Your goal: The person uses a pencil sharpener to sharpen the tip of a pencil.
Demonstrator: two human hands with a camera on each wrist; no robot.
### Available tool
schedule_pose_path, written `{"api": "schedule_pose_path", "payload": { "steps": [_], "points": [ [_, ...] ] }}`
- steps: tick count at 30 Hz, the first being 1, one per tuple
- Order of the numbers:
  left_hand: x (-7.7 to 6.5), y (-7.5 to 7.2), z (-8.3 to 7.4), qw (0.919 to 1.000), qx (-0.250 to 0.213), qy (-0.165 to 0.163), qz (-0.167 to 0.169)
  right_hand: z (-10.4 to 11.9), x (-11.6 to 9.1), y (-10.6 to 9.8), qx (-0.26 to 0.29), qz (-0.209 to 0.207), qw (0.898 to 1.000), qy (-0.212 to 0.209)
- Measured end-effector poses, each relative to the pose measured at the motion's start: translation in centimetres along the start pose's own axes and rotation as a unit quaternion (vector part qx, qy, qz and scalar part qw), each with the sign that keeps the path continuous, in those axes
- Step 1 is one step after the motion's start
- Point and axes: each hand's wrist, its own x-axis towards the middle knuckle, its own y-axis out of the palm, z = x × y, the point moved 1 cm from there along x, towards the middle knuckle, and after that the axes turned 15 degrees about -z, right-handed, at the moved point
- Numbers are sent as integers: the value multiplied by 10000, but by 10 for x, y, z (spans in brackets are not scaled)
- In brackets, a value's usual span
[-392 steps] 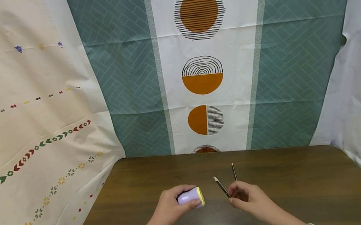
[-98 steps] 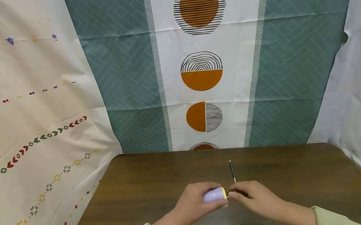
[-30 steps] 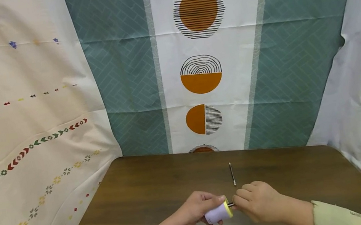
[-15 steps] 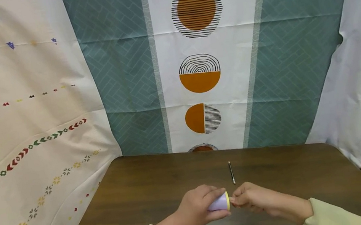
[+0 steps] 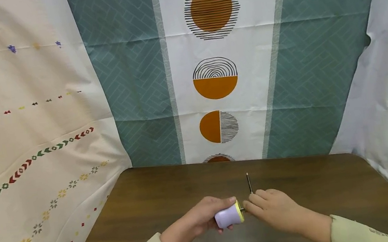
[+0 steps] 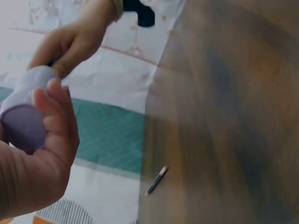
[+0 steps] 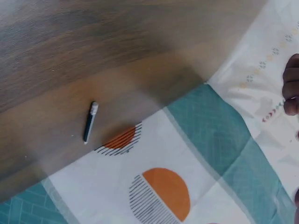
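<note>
Lilac cylinder (image 5: 227, 218) farther left, yellow end (image 5: 239, 211) rightward

A lilac, waisted plastic cylinder (image 6: 25, 125) sits in the left hand (image 6: 44, 165), whose fingers curl round it, its flat, darker end towards the camera. At the cylinder's far end is the right hand (image 6: 77, 41) (what it pinches is mostly hidden). Well apart from the cylinder, to its lower right, a slim dark pencil with pale ends (image 6: 157, 180) lies on the brown wood-grain bench (image 6: 210, 116); teal patterned cloth (image 6: 107, 133) hangs beyond the cylinder.
</note>
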Motion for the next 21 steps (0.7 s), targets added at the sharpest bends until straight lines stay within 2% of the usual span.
{"api": "schedule_pose_path", "payload": {
  "steps": [2, 4, 6, 8, 10, 11, 12, 13, 14, 15, 16, 17, 18, 19, 20, 21],
  "points": [
    [-2, 3, -1, 9997, -68, -166, 142, -1, -1, 1, 16, -375, 9990, -260],
    [-4, 7, -1, 9999, -24, -55, 123, -1, -2, 1, 216, -607, 9976, -269],
    [-6, 10, -2, 9995, 108, 275, -62, 0, -3, 1, 395, -681, 9968, -112],
    [-8, 12, -2, 9960, 322, 786, -293, 1, -3, 0, 490, -717, 9962, 58],
    [-11, 14, -1, 9865, 633, 1379, -610, 2, -3, -1, 615, -678, 9954, 285],
    [-12, 15, 0, 9784, 817, 1739, -757, 3, -2, -2, 682, -639, 9948, 412],
    [-13, 15, 1, 9677, 1020, 2123, -902, 3, -2, -2, 774, -607, 9937, 538],
    [-14, 15, 2, 9518, 1254, 2607, -1018, 3, -1, -3, 895, -559, 9920, 690],
    [-15, 15, 4, 9233, 1628, 3284, -1144, 4, -1, -4, 1082, -460, 9890, 901],
    [-14, 15, 6, 8807, 2035, 4096, -1229, 5, 0, -6, 1345, -261, 9830, 1219],
    [-13, 14, 7, 8211, 2504, 4947, -1353, 6, 1, -8, 1753, 51, 9709, 1629],
    [-13, 13, 8, 7464, 2939, 5773, -1526, 5, 3, -10, 2312, 450, 9485, 2117],
    [-12, 12, 8, 6624, 3309, 6494, -1735, 5, 4, -12, 3043, 895, 9099, 2674],
    [-11, 11, 8, 5742, 3587, 7089, -1975, 4, 5, -14, 3921, 1404, 8443, 3373],
    [-10, 10, 8, 4929, 3759, 7534, -2194, 2, 6, -15, 4756, 1880, 7547, 4110],
    [-10, 9, 6, 4378, 3873, 7789, -2272, 0, 7, -16, 5379, 2272, 6545, 4803]
  ]
}}
